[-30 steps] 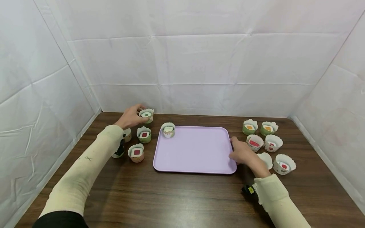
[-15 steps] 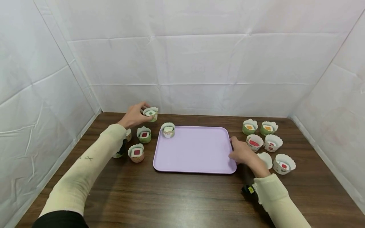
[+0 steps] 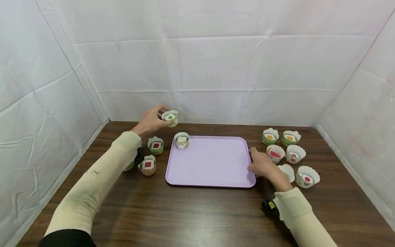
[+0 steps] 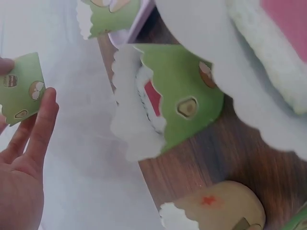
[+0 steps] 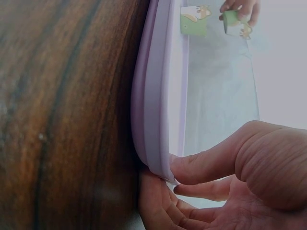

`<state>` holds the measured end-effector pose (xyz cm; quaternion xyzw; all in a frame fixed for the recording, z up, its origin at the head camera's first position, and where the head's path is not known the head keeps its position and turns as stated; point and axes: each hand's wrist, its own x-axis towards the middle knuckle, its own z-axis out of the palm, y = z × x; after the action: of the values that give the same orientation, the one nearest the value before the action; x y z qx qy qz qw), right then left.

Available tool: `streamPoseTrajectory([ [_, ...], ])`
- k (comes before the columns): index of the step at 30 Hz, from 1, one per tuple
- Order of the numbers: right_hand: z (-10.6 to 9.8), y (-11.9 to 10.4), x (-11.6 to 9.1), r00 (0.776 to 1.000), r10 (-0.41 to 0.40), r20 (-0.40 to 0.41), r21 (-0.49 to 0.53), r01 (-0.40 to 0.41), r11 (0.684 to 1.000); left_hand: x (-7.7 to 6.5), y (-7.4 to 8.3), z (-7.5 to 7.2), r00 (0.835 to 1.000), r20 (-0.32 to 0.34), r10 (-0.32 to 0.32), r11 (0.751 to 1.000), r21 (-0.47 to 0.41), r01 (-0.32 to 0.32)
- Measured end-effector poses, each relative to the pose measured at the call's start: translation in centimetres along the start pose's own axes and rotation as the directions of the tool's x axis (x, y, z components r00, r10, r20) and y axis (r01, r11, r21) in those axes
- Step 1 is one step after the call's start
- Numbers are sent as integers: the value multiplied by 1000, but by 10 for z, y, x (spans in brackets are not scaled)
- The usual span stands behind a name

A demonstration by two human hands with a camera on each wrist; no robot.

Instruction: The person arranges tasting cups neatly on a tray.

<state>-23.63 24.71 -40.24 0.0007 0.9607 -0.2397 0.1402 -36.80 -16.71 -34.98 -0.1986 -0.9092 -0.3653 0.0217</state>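
Note:
My left hand [image 3: 154, 119] pinches a green paper baking cup [image 3: 171, 118] with a white block inside bearing a green mark. It is raised over the table's back edge, left of the tray. In the left wrist view the cup [image 4: 25, 88] shows small printed food pictures between thumb and fingers. My right hand [image 3: 261, 165] grips the right rim of the lilac tray [image 3: 213, 164]; in the right wrist view the thumb lies on top of the rim [image 5: 156, 96] and fingers go beneath. Another baking cup [image 3: 182, 140] stands in the tray's back left corner.
Left of the tray stand a green cup [image 3: 155, 146] and a tan cup [image 3: 147, 165] with red-marked blocks; more are partly hidden by my left wrist. Several cups, one with an orange-marked block [image 3: 270, 137], are grouped at the right. White cloth walls [image 3: 213, 68] enclose the table [image 3: 185, 216].
My left hand has lifted the green baking cup and carried it right and up, toward the tray's back left corner. My right hand and the tray have stayed still.

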Motion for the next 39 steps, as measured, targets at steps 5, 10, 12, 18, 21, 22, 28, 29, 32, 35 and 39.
streamPoseTrajectory([
  [5, 0, 0, 1, 1000, 1, 0, -7, -1, 1000, 2, 6, 7, 1000, 21, 16, 1000, -26, -16],
  [10, 1, 2, 1, 1000, -1, -1, -4, 1, 1000, 2, 12, 17, 998, 58, 5, 1000, -26, -3],
  [12, 2, 2, 1, 1000, -2, -2, -8, 2, 1000, 3, 16, 20, 998, 70, 8, 1000, -12, -7],
  [18, 0, 1, 1, 1000, 2, -8, -24, -2, 1000, 6, 30, 30, 994, 110, 21, 1000, 5, -22],
  [21, 0, 1, 0, 1000, 2, -11, -26, -2, 1000, 7, 38, 35, 989, 141, 33, 999, 14, -35],
  [22, 0, 1, 0, 1000, 0, -12, -26, 0, 1000, 7, 40, 36, 988, 151, 38, 999, 19, -41],
  [28, 1, 2, 1, 1000, -17, -21, -34, 16, 999, 10, 50, 46, 977, 204, 57, 997, 43, -67],
  [29, 1, 2, 1, 1000, -18, -21, -36, 17, 999, 11, 51, 48, 975, 212, 63, 996, 50, -75],
  [32, 1, 2, 1, 1000, -19, -21, -34, 18, 999, 12, 53, 53, 969, 231, 89, 991, 73, -108],
  [35, 1, 2, 2, 999, -25, -25, -43, 24, 999, 12, 54, 60, 964, 245, 100, 987, 98, -127],
  [39, 2, 2, 3, 999, -33, -22, -42, 32, 999, 12, 54, 67, 962, 257, 90, 980, 151, -132],
])
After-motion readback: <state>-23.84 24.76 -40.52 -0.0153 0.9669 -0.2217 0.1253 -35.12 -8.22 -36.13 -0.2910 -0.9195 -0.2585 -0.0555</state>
